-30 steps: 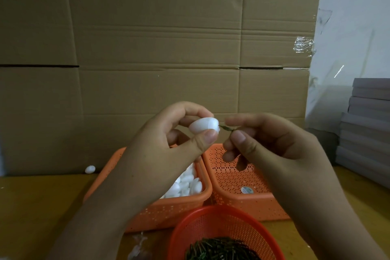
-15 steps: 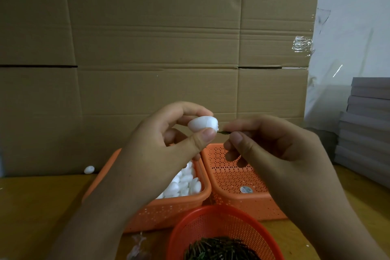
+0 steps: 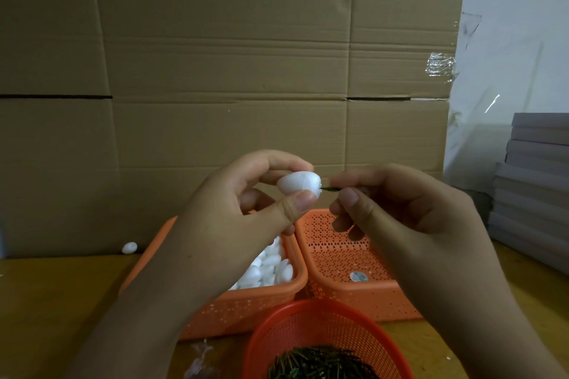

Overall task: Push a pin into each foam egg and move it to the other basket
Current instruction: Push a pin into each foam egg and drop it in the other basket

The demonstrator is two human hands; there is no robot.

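A white foam egg (image 3: 298, 186) lies sideways above two orange baskets (image 3: 338, 255), a dark green pin (image 3: 331, 189) stuck in its tip.

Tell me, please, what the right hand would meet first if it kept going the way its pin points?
Probably the foam egg held by the left hand; the pin already touches its tip.

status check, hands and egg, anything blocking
Left hand pinches foam egg. Right hand pinches pin, tip at egg's end. Nothing in the way.
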